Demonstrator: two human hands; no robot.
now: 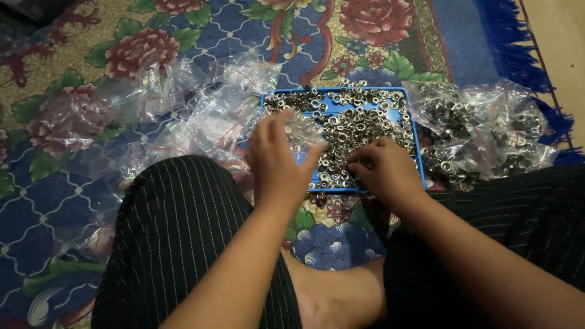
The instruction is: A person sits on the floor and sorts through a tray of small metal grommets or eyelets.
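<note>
A blue tray (417, 141) lies on the carpet in front of my knees, heaped with several small silver metal rings (359, 125). My left hand (277, 161) is raised over the tray's left side and holds a small clear plastic bag (303, 129) between thumb and fingers. My right hand (385, 170) rests on the near part of the tray with its fingers curled into the rings, pinching at them. What lies under its fingertips is hidden.
Filled clear bags of rings (487, 131) are piled right of the tray. Empty clear bags (183, 103) lie scattered to the left on the flowered carpet (61, 183). My knees in black striped trousers (177, 225) and a bare foot (335, 292) fill the foreground.
</note>
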